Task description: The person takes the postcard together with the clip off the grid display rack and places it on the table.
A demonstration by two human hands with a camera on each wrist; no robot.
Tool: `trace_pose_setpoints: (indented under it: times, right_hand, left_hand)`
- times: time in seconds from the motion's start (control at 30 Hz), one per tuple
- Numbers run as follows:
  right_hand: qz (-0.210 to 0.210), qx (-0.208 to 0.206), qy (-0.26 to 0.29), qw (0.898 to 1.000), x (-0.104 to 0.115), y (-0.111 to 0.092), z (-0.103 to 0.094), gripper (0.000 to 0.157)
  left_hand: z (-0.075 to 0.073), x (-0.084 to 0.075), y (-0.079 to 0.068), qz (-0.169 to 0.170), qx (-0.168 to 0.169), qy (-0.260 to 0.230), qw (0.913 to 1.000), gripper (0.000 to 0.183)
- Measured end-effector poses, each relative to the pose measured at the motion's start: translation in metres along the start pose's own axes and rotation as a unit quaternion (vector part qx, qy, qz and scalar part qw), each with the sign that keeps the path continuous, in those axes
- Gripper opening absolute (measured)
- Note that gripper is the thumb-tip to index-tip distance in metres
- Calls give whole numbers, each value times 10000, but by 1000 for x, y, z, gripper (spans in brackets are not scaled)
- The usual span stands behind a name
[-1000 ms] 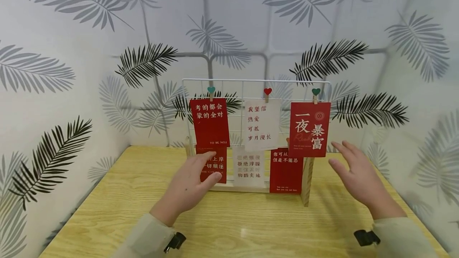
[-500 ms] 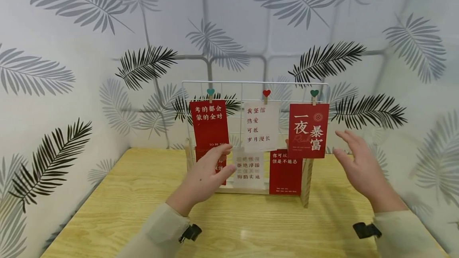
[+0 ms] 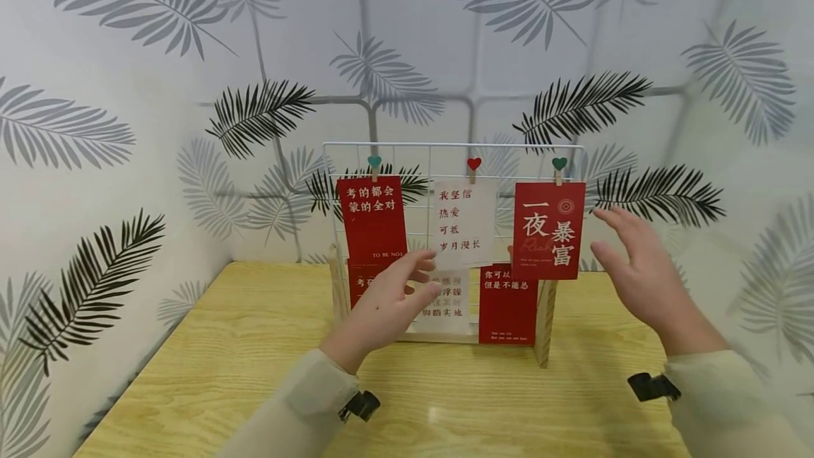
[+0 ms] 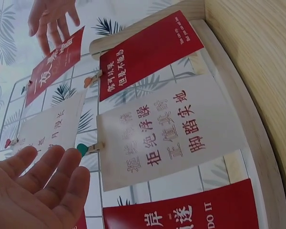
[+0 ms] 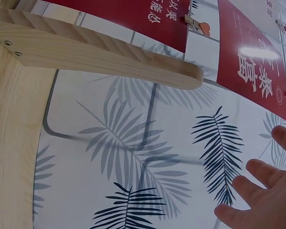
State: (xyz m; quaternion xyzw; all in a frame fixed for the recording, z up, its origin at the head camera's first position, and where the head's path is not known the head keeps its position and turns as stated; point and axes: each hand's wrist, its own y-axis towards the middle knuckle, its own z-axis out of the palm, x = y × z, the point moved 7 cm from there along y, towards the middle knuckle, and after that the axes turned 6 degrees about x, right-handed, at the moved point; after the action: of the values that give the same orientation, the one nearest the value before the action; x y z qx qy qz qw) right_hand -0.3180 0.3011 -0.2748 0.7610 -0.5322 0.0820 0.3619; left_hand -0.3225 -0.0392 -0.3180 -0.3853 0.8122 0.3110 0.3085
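Observation:
My left hand (image 3: 386,308) hovers before the lower part of a white wire grid rack (image 3: 413,143), fingers relaxed and holding nothing. It partly covers a lower red card (image 3: 362,288) and a lower white card (image 3: 445,324). In the left wrist view, a teal clip (image 4: 82,150) pins that white card beside the fingertips. My right hand (image 3: 645,274), also holding nothing, is just right of the upper right red card (image 3: 550,232), apart from it. Also hanging on top are a red card (image 3: 372,218) and a white card (image 3: 464,221).
Another red card (image 3: 507,309) hangs at the lower right. The upper cards hang from clips with a teal heart (image 3: 374,161), a red heart (image 3: 474,163) and a green heart (image 3: 559,163). A wooden base (image 3: 543,345) supports the rack on the wood-grain table (image 3: 210,373), before a leaf-patterned wall.
My left hand has moved right, from the lower left red card toward the lower white card. The right hand has risen slightly. The cards and rack stay in place.

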Motion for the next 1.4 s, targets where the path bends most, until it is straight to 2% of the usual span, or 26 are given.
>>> trace_pose_setpoints:
  times: [0.23, 0.63, 0.97, 1.4]
  right_hand:
    - [-67, -26, -131, 9999, 10, 7, -4, 56]
    - [-125, -107, -298, 9994, 25, 16, -10, 58]
    - [-213, -114, -375, 9990, 32, 19, -13, 57]
    - [-230, -131, -408, 9988, 39, 24, -11, 57]
  left_hand:
    - [6, -5, 9, 15, 27, -271, 9996, 58]
    - [10, -12, 24, 108, 48, -459, 9989, 56]
    - [15, -14, 30, 73, 163, -492, 9986, 57]
    - [22, -28, 37, 208, 178, -650, 9975, 56]
